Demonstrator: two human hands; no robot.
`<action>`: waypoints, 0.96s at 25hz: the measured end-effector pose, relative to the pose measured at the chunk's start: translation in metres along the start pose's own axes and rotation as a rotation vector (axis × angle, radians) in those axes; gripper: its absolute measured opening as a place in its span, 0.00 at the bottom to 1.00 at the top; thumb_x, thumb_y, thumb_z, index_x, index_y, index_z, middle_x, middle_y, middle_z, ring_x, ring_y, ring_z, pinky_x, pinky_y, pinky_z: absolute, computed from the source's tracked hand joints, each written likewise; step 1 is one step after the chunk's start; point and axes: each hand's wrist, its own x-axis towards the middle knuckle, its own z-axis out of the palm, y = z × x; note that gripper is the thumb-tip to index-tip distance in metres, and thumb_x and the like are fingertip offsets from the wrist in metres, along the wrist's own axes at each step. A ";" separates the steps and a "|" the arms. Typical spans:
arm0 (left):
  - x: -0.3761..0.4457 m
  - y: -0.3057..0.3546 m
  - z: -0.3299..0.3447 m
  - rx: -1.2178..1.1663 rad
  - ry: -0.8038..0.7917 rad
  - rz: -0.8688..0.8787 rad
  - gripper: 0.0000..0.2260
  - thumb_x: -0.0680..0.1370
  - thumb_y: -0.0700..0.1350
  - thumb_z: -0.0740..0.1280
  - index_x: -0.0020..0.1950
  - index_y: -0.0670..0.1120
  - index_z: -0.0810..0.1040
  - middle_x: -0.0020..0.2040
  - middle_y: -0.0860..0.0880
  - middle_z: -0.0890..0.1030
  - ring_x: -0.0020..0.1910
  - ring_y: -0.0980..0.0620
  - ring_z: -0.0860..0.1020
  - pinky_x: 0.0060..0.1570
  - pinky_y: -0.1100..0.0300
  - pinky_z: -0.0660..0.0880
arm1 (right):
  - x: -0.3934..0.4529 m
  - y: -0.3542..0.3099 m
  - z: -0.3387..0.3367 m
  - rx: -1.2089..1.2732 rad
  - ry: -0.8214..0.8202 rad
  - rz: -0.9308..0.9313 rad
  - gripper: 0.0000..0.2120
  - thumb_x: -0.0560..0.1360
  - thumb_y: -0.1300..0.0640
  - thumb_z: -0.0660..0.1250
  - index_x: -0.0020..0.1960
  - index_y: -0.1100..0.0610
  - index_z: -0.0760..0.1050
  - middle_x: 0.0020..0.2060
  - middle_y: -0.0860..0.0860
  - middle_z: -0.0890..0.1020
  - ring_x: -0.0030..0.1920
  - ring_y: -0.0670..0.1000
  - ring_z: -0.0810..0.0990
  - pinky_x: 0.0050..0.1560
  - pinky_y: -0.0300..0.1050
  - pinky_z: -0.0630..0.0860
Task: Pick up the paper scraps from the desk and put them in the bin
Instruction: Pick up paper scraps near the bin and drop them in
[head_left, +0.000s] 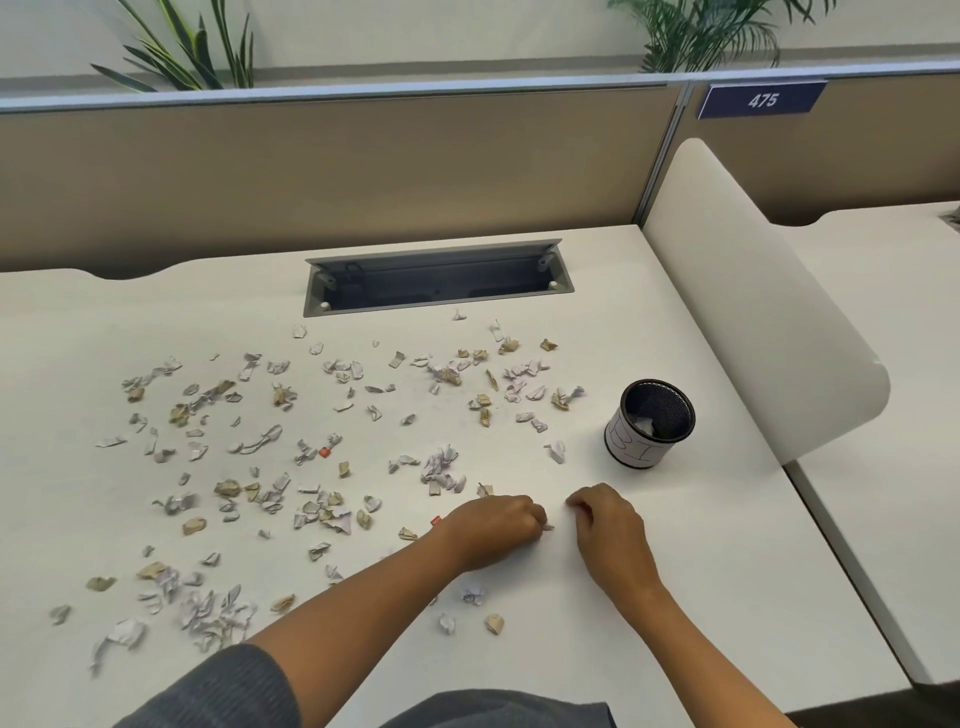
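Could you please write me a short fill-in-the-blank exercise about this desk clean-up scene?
1. The sign on the partition reads ____.
2. The bin stands to the ____ of most paper scraps.
3. The left hand and right hand rest on the ____.
4. Behind the scraps, the cable tray lid is ____.

Missing words: 475; right; desk; open

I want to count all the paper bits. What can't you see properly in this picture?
- Head view: the left hand is curled shut, so any scraps inside are hidden.
- The right hand hides its own fingertips and whatever they pinch.
- The bin wall hides most of its contents.
- Far paper scraps are too small to tell apart.
- The arms cover part of the desk.
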 end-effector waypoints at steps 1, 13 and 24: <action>0.000 0.001 0.000 0.024 0.009 -0.004 0.14 0.77 0.29 0.57 0.57 0.37 0.79 0.62 0.44 0.77 0.60 0.43 0.74 0.48 0.48 0.76 | 0.006 -0.005 0.000 0.045 0.021 0.008 0.09 0.78 0.65 0.64 0.52 0.58 0.82 0.48 0.51 0.82 0.48 0.52 0.81 0.48 0.40 0.73; -0.035 -0.030 0.005 -0.470 0.320 -0.344 0.09 0.76 0.38 0.66 0.52 0.42 0.84 0.53 0.49 0.83 0.51 0.52 0.80 0.53 0.61 0.76 | 0.060 -0.034 0.013 0.097 0.017 -0.067 0.15 0.79 0.65 0.62 0.65 0.62 0.74 0.60 0.55 0.75 0.59 0.54 0.76 0.58 0.42 0.71; -0.073 -0.074 -0.001 -1.051 0.918 -0.990 0.05 0.72 0.38 0.73 0.43 0.47 0.86 0.41 0.54 0.85 0.40 0.63 0.83 0.40 0.76 0.75 | 0.039 -0.052 0.048 0.027 -0.096 -0.152 0.18 0.80 0.57 0.63 0.69 0.58 0.70 0.64 0.52 0.73 0.65 0.53 0.71 0.64 0.42 0.67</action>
